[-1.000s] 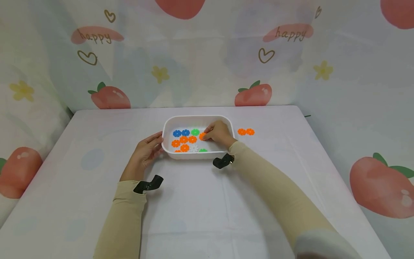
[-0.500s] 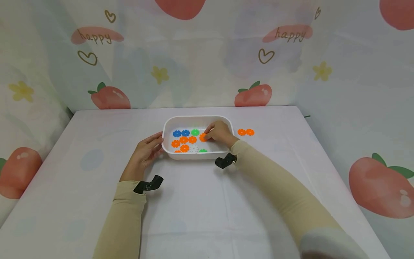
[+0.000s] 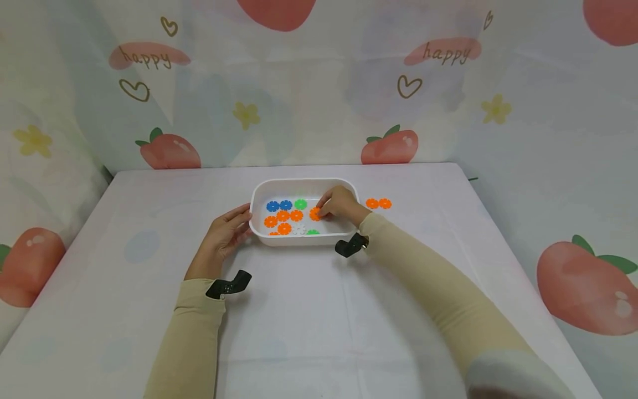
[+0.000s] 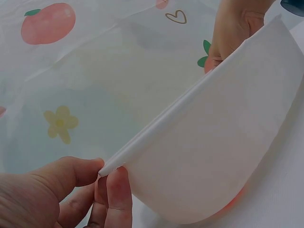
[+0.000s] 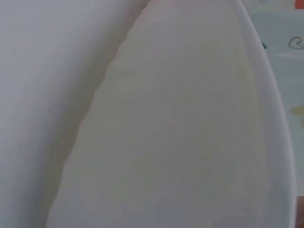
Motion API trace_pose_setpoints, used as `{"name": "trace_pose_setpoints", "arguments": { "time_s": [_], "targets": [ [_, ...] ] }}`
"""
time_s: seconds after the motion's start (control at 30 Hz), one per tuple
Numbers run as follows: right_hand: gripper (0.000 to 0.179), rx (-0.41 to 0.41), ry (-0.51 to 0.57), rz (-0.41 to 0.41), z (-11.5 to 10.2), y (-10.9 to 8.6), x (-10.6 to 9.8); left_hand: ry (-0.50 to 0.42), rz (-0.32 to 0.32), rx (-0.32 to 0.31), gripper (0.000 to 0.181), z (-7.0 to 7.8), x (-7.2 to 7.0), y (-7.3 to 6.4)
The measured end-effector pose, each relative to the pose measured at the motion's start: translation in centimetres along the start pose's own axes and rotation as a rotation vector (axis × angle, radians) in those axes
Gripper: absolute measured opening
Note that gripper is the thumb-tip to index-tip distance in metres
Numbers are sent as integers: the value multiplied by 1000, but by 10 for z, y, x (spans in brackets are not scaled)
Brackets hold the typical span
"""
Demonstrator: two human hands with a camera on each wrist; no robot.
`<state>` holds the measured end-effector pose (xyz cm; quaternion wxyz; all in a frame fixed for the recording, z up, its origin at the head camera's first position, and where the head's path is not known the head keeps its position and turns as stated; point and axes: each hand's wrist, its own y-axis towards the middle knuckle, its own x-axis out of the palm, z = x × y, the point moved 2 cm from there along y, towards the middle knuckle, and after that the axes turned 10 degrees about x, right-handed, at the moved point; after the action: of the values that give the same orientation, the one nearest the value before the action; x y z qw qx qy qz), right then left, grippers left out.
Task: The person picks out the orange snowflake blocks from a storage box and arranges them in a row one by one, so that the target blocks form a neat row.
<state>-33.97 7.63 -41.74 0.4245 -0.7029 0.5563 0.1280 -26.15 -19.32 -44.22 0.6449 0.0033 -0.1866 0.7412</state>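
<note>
While the left hand (image 3: 224, 235) holds the left end of a shallow white plastic tray (image 3: 306, 241) with rounded corners, the right hand (image 3: 341, 204) reaches inside it, near its right end. The left wrist view shows the left thumb and fingers clamped on the tray's rim, the thumb on one side and the others on the other. The right hand's fingers and thumb are pinched together on the edge of an orange flower-shaped disc (image 3: 314, 214) with a notched outline, and that disc is inside the tray, right of the other pieces.

To its left lie two blue notched discs (image 3: 279, 205) side by side, with a bright green notched disc (image 3: 301, 204) next to them. Nearer the front are four loosely grouped orange notched discs (image 3: 283, 216), a white notched disc (image 3: 299, 228), and, partly hidden by the front rim, one more orange piece (image 3: 274, 233) and a second green piece (image 3: 313, 232).

Just outside the tray's right end, a pair of orange notched discs (image 3: 379, 204) lies on the white cloth-covered counter (image 3: 294, 321). Both arms wear beige sleeves (image 3: 191, 332) with black wrist devices (image 3: 229, 284). Behind the counter hangs a pale backdrop (image 3: 309, 100) printed with peaches, yellow flowers, hearts and the word "happy". The tray's pale wall fills most of the right wrist view.
</note>
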Motion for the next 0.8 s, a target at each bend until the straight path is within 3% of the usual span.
{"name": "trace_pose_setpoints", "arguments": {
  "time_s": [0.47,0.8],
  "targets": [
    [22,-28,-46,-112,-4,-7,-11,3,-2,12,49,-1,1,-2],
    [26,24,24,-193,-9,-11,-25,-6,-2,11,49,-1,0,-1]
  ]
}}
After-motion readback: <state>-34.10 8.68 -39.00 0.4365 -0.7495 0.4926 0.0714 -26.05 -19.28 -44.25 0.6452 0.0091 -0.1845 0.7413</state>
